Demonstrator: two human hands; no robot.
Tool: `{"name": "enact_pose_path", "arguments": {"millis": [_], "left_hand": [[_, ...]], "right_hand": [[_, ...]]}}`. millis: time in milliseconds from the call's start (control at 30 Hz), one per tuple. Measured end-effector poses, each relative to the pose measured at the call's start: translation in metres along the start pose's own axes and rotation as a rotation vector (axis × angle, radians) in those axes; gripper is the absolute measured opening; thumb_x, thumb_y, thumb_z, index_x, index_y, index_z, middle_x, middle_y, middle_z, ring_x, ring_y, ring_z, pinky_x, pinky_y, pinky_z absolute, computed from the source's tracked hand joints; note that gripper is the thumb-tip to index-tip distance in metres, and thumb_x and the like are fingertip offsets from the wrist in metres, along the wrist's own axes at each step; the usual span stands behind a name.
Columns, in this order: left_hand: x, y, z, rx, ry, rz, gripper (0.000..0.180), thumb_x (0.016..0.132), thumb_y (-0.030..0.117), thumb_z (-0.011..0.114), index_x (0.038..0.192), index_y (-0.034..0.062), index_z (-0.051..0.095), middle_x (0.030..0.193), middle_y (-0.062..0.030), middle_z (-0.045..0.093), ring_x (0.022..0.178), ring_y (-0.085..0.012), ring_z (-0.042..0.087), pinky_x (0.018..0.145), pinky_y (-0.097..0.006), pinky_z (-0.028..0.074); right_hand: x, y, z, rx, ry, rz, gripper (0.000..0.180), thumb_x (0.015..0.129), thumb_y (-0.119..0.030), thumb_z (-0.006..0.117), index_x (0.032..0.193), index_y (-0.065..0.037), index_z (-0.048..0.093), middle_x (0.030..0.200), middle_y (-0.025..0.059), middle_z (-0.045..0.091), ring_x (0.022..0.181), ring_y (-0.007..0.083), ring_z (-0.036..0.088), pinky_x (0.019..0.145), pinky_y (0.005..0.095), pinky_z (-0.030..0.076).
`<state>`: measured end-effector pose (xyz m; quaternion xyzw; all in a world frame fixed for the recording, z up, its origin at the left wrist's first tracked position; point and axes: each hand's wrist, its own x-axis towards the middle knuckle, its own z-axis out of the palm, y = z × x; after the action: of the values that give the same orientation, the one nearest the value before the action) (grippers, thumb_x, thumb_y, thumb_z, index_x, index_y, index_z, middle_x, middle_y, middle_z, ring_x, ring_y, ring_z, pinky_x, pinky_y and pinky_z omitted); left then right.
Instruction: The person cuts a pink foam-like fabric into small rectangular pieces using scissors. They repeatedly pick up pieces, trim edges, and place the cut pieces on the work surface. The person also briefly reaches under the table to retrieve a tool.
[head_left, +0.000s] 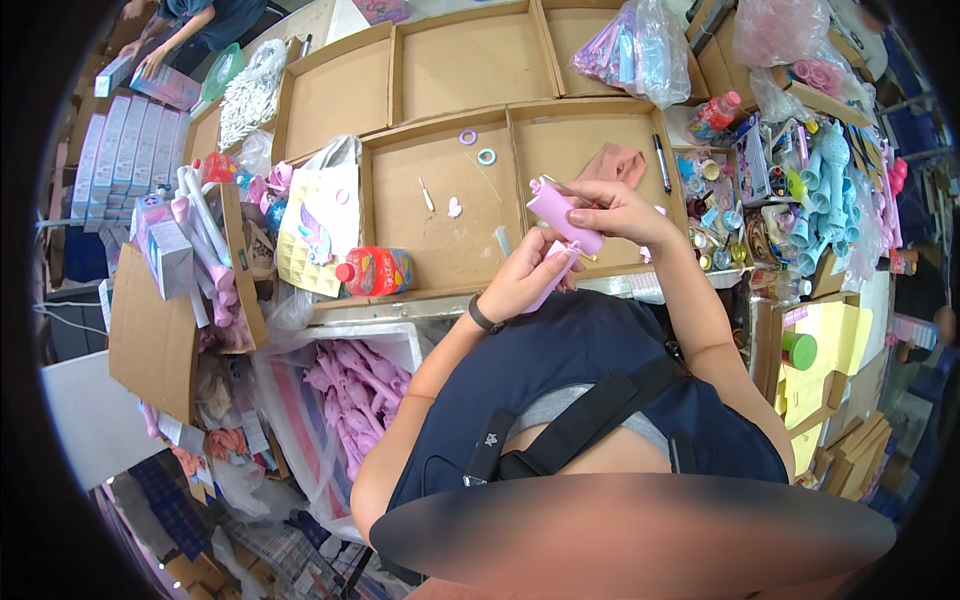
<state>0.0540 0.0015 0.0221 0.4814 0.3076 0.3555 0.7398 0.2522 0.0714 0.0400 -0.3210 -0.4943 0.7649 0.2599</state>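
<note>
My right hand (612,210) grips a light purple plastic tube-shaped piece (562,215) over the front edge of a shallow cardboard tray (600,135). My left hand (522,280) holds a second pink-purple piece (553,275) just below it, the two pieces close together or touching. A thin yellowish stick (586,256) pokes out near the right hand's fingers. A black band sits on my left wrist. A black marker (661,163) lies at the tray's right wall.
The neighbouring tray (400,215) holds two small rings (477,147) and small pink bits. A red bottle (375,271) lies at its front. A bag of pink plastic parts (358,395) sits lower left. Blue toy parts (822,200) crowd the right. Another person (185,30) works far upper left.
</note>
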Motion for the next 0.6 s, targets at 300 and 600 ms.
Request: {"name": "enact_pose_path", "arguments": {"millis": [300, 600], "left_hand": [[0.000, 0.000, 0.000, 0.191, 0.003, 0.032, 0.034, 0.091, 0.012, 0.047, 0.121, -0.0003, 0.037, 0.101, -0.0112, 0.055, 0.085, -0.0146, 0.057, 0.075, -0.028, 0.047], [-0.002, 0.009, 0.006, 0.404, 0.076, 0.155, 0.025, 0.085, 0.009, 0.056, 0.107, -0.0007, 0.048, 0.093, -0.0114, 0.057, 0.077, -0.0166, 0.056, 0.070, -0.028, 0.046]], "right_hand": [[0.001, -0.003, 0.007, -0.136, -0.002, -0.081, 0.040, 0.090, -0.023, 0.054, 0.122, 0.000, 0.050, 0.108, 0.0045, 0.058, 0.097, 0.0100, 0.054, 0.081, 0.0235, 0.044], [-0.003, -0.002, 0.007, -0.255, -0.049, -0.140, 0.039, 0.092, -0.025, 0.048, 0.122, 0.000, 0.050, 0.112, 0.0064, 0.058, 0.101, 0.0111, 0.052, 0.086, 0.0259, 0.043]]}}
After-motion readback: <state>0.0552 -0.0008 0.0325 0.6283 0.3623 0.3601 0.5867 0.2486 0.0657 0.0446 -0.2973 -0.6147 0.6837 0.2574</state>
